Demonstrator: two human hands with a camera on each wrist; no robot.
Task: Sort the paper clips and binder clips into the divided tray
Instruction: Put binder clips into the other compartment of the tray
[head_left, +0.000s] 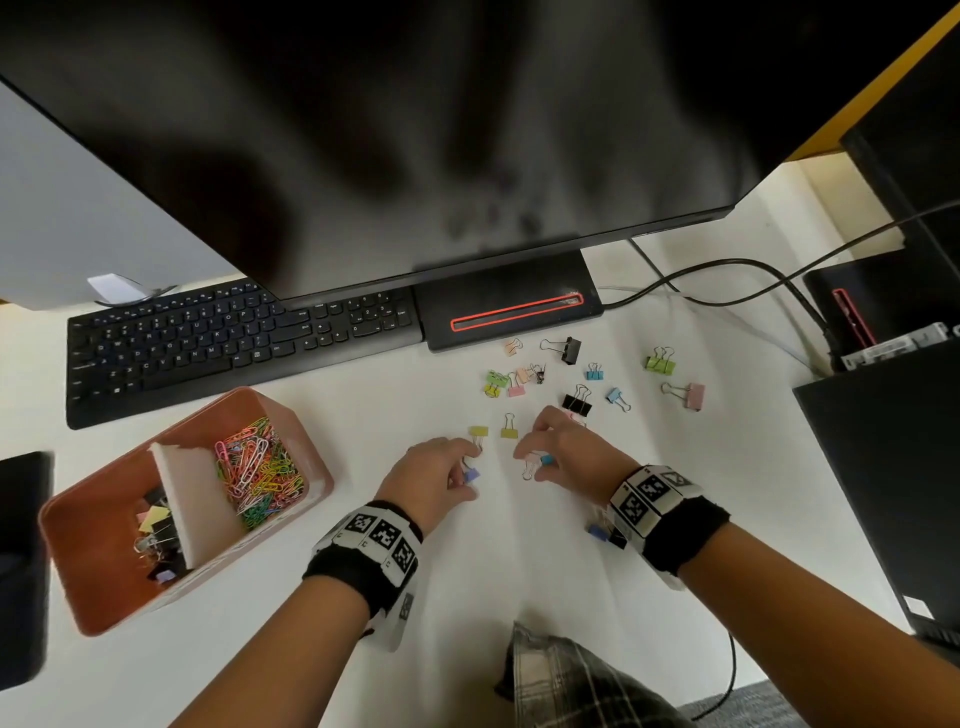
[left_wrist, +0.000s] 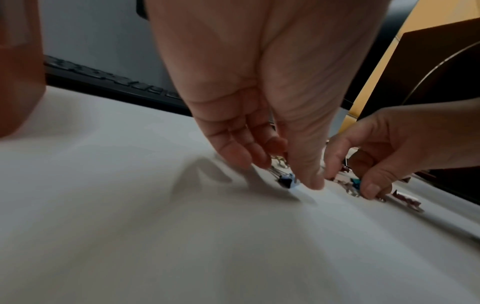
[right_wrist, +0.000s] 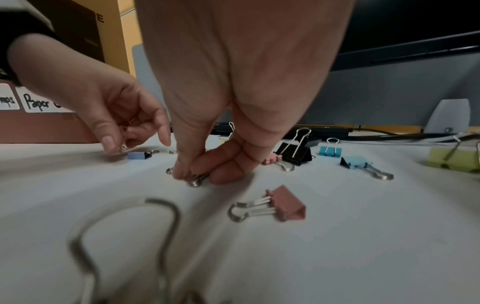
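A pink divided tray (head_left: 317, 467) stands at the left; its far compartment holds coloured paper clips (head_left: 257, 473), its near one binder clips (head_left: 156, 540). My left hand (head_left: 467, 470) (left_wrist: 285, 174) pinches the wire handles of a lavender-blue binder clip (head_left: 471, 475) (right_wrist: 139, 155) lying on the white table. Just to its right, my right hand (head_left: 530, 460) (right_wrist: 197, 174) pinches the handles of a small teal binder clip (head_left: 545, 460) (left_wrist: 355, 182) beside a pale pink one. Several loose binder clips (head_left: 576, 401) lie scattered beyond both hands, two yellow ones (head_left: 509, 431) closest.
A black keyboard (head_left: 234, 343) and the monitor base (head_left: 509, 312) lie behind the clips, under a big monitor (head_left: 415, 130). Cables (head_left: 727, 275) and a black computer case (head_left: 883, 467) stand at the right. More clips (head_left: 602, 532) lie by my right wrist.
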